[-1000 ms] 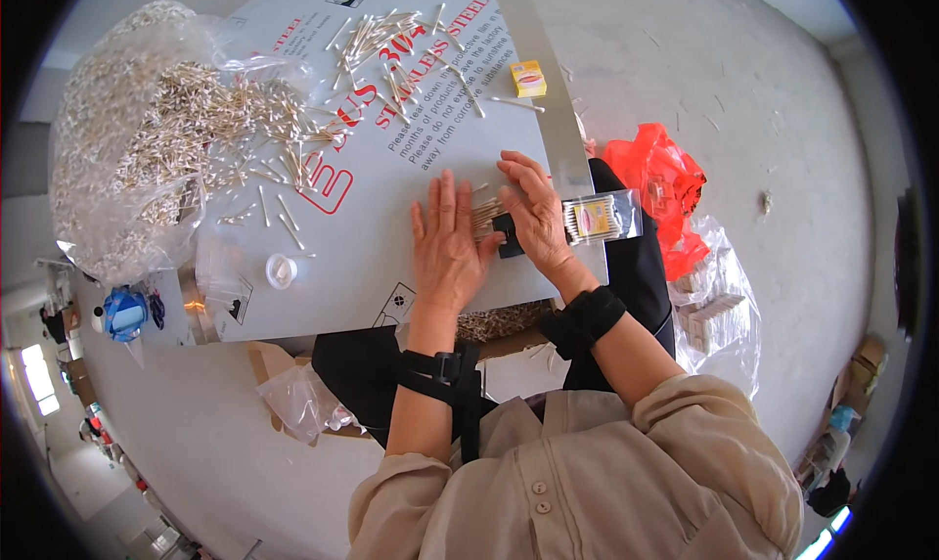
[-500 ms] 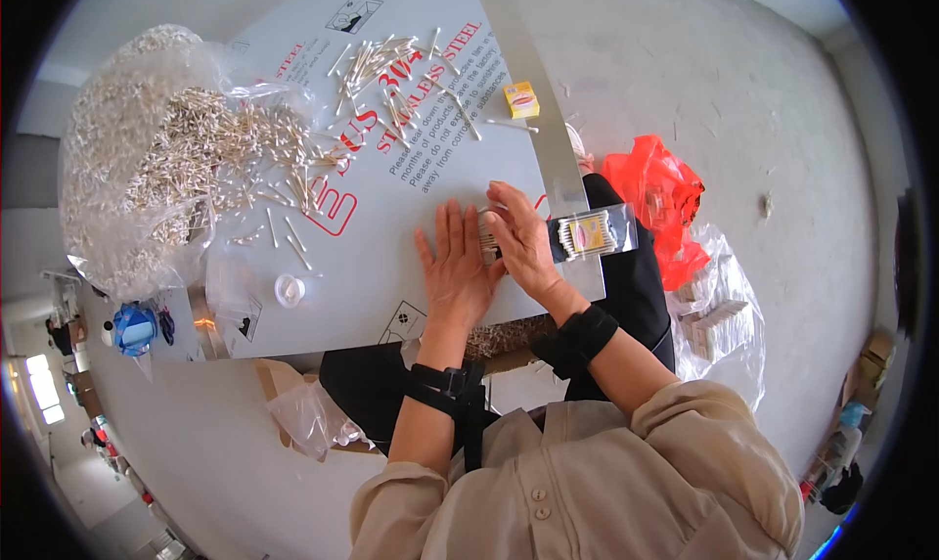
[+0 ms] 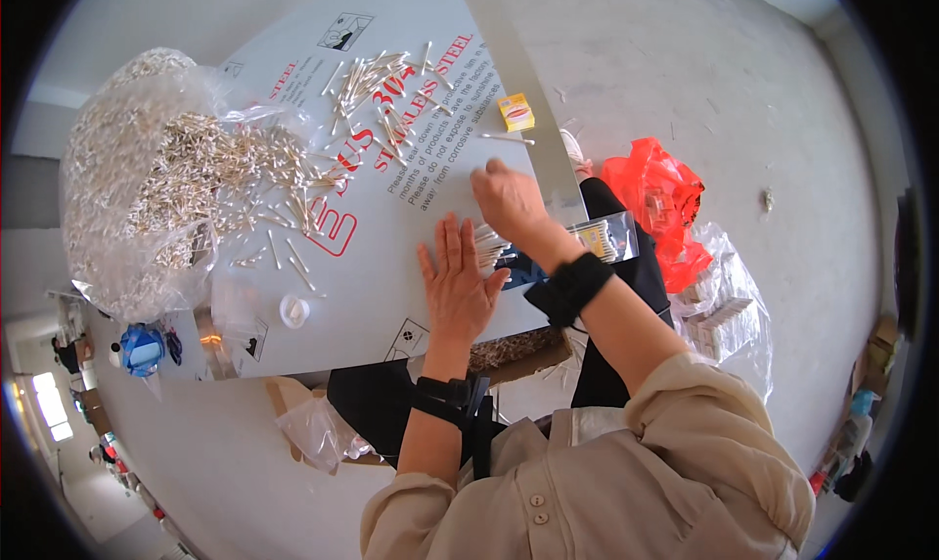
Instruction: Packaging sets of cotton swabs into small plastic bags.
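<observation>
Two hands work at the centre of the frame over a small bundle of cotton swabs (image 3: 487, 244). The left hand (image 3: 458, 286) lies released, palm down and fingers spread, its fingertips touching the bundle and pinning it to the desk (image 3: 391, 296). The right hand (image 3: 509, 200) hovers just above and to the upper right, fingers curled loosely downward; whether its grip holds any swabs cannot be told, as the palm faces away. To do this step well, the flat hand should probably press evenly so the sticks lie parallel with their tips level, while the other hand gathers them without scattering the row.

Just right of the bundle lies a clear packet of swabs (image 3: 602, 239), at the desk's edge. Further out, loose swabs (image 3: 377, 86) are strewn over the white printed sheet in the upper middle, a small yellow box (image 3: 515, 112) sits beyond them, and a big clear bag of swabs (image 3: 137, 188) spills open at the upper left. An orange plastic bag (image 3: 660, 203) lies on the floor at the right.

Against the frame half a second earlier, the right hand has lifted off the bundle and moved up the desk; then both hands were pressed close together on it. The left hand stays put.
</observation>
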`<state>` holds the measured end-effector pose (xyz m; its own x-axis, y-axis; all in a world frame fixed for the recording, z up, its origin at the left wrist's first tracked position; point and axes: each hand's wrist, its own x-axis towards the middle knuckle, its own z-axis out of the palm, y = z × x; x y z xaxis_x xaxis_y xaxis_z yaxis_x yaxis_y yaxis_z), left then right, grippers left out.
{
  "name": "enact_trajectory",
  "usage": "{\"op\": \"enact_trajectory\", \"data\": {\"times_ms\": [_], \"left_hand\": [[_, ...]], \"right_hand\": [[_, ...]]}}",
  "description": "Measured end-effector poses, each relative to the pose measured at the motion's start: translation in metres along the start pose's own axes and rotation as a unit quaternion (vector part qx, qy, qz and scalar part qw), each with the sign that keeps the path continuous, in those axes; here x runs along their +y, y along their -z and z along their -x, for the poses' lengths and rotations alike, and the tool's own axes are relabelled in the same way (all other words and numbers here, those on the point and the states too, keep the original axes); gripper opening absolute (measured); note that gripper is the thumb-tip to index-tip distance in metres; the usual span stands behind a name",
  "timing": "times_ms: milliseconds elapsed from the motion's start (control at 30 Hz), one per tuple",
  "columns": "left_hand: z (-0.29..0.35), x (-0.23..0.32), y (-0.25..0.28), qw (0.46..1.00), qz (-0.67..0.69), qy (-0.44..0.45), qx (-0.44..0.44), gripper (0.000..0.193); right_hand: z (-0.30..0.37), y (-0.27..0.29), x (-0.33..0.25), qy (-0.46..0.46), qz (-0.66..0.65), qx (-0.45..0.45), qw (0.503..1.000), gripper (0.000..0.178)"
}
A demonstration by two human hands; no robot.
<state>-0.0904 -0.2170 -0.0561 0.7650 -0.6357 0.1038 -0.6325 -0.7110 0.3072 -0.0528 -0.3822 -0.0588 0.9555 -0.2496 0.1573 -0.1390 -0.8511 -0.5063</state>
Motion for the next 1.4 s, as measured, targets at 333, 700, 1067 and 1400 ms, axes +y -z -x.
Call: {"op": "enact_trajectory", "data": {"times_ms": [333,700,1067,1400], "left_hand": [[0.001,0.003,0.003,0.999,-0.027,-0.014,-0.031,0.079],[0.01,0.006,-0.001,0.999,-0.018,-0.009,-0.028,0.079],[0.015,0.009,-0.004,1.0,-0.006,0.0,-0.019,0.079],[0.005,0.011,-0.01,0.882,0.399,0.112,0.226,0.056]], "right_hand": [[0.01,0.025,0.034,-0.069,-0.153,0.142,0.976,0.011],[-0.013,0.012,0.044,0.007,-0.032,0.109,0.993,0.002],[0.066,0.018,-0.001,0.064,-0.208,0.085,0.972,0.008],[0.103,-0.009,-0.029,-0.07,-0.486,0.176,0.853,0.036]]}}
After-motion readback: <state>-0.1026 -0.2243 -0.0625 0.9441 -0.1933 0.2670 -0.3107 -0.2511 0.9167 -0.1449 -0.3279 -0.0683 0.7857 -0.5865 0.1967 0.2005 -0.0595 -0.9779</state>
